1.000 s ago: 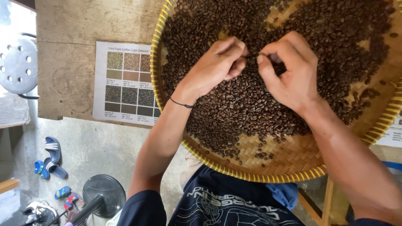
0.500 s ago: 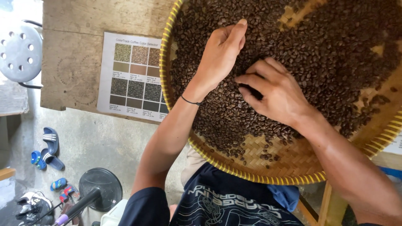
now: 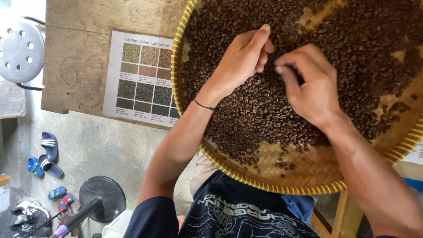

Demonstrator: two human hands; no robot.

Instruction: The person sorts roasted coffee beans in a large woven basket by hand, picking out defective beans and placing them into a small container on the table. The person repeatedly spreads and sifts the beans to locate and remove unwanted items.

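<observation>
Resting on coffee beans (image 3: 264, 110) in the tray (image 3: 308, 172), left hand (image 3: 242, 59) flat, right hand (image 3: 308, 83) pinching

grey concrete floor (image 3: 110, 150), wooden table (image 3: 79, 66), perforated metal stool (image 3: 20, 50), daylight.

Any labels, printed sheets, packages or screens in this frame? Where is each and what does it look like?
Printed chart: flat on the wooden table, left of the woven tray; white rectangular sheet with a grid of green, tan, brown and dark photo squares.
Paper corner: at the right edge, beside the tray rim; white, mostly cut off.
No screens or packages.
</observation>
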